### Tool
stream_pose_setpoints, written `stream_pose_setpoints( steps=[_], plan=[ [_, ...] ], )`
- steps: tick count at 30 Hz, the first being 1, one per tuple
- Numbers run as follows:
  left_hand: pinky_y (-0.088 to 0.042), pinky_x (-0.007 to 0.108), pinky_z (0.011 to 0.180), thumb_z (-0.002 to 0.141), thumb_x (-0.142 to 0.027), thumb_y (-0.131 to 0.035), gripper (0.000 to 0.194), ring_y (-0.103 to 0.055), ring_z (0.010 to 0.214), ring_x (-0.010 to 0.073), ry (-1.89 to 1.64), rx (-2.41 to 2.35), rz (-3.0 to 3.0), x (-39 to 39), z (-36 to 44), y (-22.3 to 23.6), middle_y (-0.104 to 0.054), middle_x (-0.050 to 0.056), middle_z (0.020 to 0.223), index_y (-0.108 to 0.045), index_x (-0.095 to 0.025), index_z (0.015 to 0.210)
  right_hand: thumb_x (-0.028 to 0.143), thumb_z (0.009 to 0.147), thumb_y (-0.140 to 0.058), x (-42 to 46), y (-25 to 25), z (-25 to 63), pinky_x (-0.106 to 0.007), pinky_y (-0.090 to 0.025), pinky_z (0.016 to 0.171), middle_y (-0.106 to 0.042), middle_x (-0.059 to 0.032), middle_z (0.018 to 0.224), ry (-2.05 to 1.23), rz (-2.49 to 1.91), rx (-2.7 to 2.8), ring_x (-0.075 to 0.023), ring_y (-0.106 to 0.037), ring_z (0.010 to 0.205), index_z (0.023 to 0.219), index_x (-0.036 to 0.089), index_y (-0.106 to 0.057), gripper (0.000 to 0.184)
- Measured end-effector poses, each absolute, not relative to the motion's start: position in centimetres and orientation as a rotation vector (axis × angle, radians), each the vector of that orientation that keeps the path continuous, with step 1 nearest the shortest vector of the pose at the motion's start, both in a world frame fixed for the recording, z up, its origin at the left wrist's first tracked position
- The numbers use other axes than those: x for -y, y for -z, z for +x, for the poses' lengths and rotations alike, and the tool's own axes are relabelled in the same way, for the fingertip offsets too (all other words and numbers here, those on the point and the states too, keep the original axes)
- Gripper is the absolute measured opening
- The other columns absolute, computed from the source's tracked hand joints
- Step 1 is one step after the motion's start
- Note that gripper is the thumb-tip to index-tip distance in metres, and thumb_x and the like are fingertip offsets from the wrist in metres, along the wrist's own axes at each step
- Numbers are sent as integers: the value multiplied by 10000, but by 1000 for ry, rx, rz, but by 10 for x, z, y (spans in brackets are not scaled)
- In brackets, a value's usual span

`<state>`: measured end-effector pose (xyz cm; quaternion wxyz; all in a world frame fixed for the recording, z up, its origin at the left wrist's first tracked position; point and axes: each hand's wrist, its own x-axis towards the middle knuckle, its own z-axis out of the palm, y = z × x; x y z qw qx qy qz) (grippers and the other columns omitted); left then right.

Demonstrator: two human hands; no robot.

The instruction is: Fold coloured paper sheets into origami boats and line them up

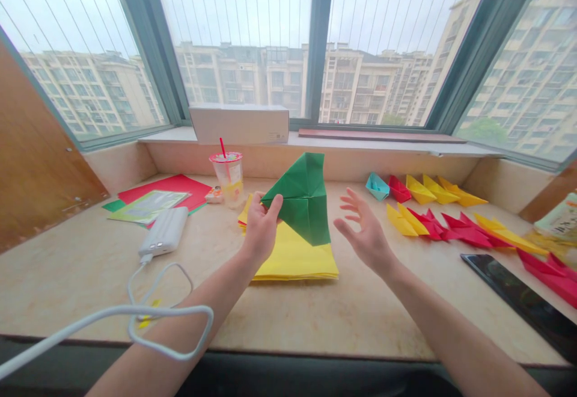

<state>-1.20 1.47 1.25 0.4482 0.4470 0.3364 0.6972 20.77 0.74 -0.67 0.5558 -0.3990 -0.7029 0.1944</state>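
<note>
My left hand [262,227] pinches the pointed left corner of a folded green paper [303,198], thumb on top. The paper is held up, with creases meeting near its middle and its wide side facing right. Just right of it, my right hand [366,233] is open, fingers apart, touching nothing. Below the green paper lies a stack of yellow paper sheets [297,258], partly covered by it from my view.
Folded paper boats [421,190] in blue, red and yellow line the right side, near a black phone [518,295]. Left are a plastic cup with a straw [229,177], a white power bank [164,231], its looping cable [171,310] and red paper [193,189]. A white box [238,125] stands by the window.
</note>
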Motion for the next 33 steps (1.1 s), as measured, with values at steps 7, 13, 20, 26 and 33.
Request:
stream_pose_setpoints(
  steps=[7, 13, 20, 26, 33],
  plan=[
    [-498, 212, 629, 791, -389, -732, 370, -597, 627, 90, -1487, -806, 1228, -2, 4, -4, -606, -64, 694, -407, -213, 791, 495, 815, -698, -10, 18, 193, -383, -563, 795, -636, -134, 1256, -724, -971, 1617, -271, -656, 1031, 1448, 235, -365, 761],
    [-576, 337, 755, 787, -350, -742, 359, -666, 875, 190, -1060, -767, 1443, 8, 9, -1, -687, 47, 950, -571, -187, 1058, 378, 822, -713, -12, 7, 211, -429, -505, 928, -641, -95, 1224, -326, -1023, 1619, -271, -621, 1070, 1359, 263, -509, 585],
    [-598, 383, 755, 769, -382, -756, 507, -692, 958, 262, -948, -758, 1402, 8, 4, -1, -690, 109, 1092, -566, -180, 1193, 330, 819, -715, -9, 9, 207, -426, -507, 922, -632, -94, 1192, -187, -1051, 1642, -265, -618, 1058, 1391, 245, -486, 622],
    [-599, 376, 736, 799, -504, -699, 476, -715, 805, 221, -910, -782, 1387, 10, 8, 1, -714, 109, 979, -633, -138, 1096, 267, 849, -686, -4, 8, 205, -385, -508, 924, -643, -50, 1158, -243, -974, 1751, -239, -621, 1063, 1345, 296, -527, 522],
    [-609, 371, 642, 842, -514, -642, 467, -719, 729, 238, -968, -832, 1384, 7, 9, 2, -721, 126, 862, -646, -101, 1061, 287, 884, -642, -3, 12, 205, -476, -449, 1008, -542, -107, 1313, 28, -1027, 1828, -289, -539, 1179, 1373, 279, -528, 502]
  ],
)
